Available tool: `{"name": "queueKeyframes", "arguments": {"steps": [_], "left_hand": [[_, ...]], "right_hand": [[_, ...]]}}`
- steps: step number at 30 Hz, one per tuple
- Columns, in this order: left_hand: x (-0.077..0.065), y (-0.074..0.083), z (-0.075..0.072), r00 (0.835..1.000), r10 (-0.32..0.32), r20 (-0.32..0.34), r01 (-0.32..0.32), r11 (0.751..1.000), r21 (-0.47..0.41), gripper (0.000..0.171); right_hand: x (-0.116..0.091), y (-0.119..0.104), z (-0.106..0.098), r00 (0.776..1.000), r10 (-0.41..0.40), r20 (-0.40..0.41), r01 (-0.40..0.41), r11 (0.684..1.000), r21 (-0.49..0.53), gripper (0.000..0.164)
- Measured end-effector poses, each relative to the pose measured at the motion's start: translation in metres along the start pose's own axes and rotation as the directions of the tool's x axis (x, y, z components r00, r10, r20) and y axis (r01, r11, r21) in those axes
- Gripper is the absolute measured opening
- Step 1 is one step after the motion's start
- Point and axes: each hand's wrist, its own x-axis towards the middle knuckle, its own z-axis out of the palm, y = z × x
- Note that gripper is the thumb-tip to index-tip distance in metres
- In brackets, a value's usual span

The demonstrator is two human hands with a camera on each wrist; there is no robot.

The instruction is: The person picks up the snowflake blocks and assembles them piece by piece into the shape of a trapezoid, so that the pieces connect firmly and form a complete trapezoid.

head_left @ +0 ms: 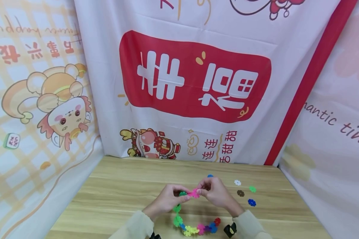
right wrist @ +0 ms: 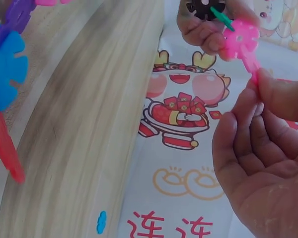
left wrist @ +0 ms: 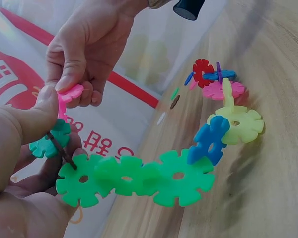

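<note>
Both hands are raised over the table at one end of a curved chain of notched plastic snowflake discs. My left hand (head_left: 169, 199) pinches a pink disc (right wrist: 241, 39) near that end. Between thumb and fingertips, my right hand (head_left: 218, 194) pinches another pink disc (right wrist: 250, 65), seen nearly edge-on and joined to the first. From there the chain runs through a teal disc (left wrist: 52, 139), a dark brown disc (left wrist: 64, 150) and green discs (left wrist: 179, 176). Blue, yellow (left wrist: 243, 124), pink and purple discs follow, ending in a red disc (head_left: 217, 221).
Loose discs lie on the wooden table (head_left: 122, 186): white (head_left: 237, 182), brown (head_left: 240, 193), green (head_left: 252, 189) and blue (head_left: 252, 202) to the right. Another blue disc (right wrist: 102, 222) lies beyond my right hand. Printed cloths (head_left: 107, 99) hang behind and at both sides.
</note>
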Motion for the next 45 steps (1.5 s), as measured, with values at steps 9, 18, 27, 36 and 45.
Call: {"name": "queueKeyframes", "arguments": {"steps": [9,18,27,36,45], "left_hand": [[0.002,-0.001,0.001,0.999,0.003,0.034,-0.004,0.999,0.054,0.022],[0.014,0.008,-0.001,0.998,-0.014,0.066,0.007,0.995,0.096,0.018],[0.013,0.002,-0.003,0.999,-0.011,0.052,0.01,1.0,0.023,0.016],[0.009,-0.002,-0.011,0.999,-0.042,0.029,0.041,0.999,0.026,0.02],[0.006,-0.001,-0.011,0.999,-0.046,0.01,0.046,0.998,0.035,0.017]], "right_hand": [[0.002,-0.001,-0.002,0.999,-0.019,0.047,0.021,0.999,-0.039,0.003],[0.01,0.001,-0.011,0.98,-0.115,0.16,0.128,0.989,-0.073,0.003],[0.021,0.001,-0.039,0.983,-0.084,0.164,0.108,0.983,-0.148,0.011],[0.044,0.038,-0.078,0.999,-0.031,-0.013,0.026,0.957,-0.289,0.012],[0.062,0.098,-0.074,0.995,0.033,-0.097,-0.065,0.931,-0.358,0.024]]}}
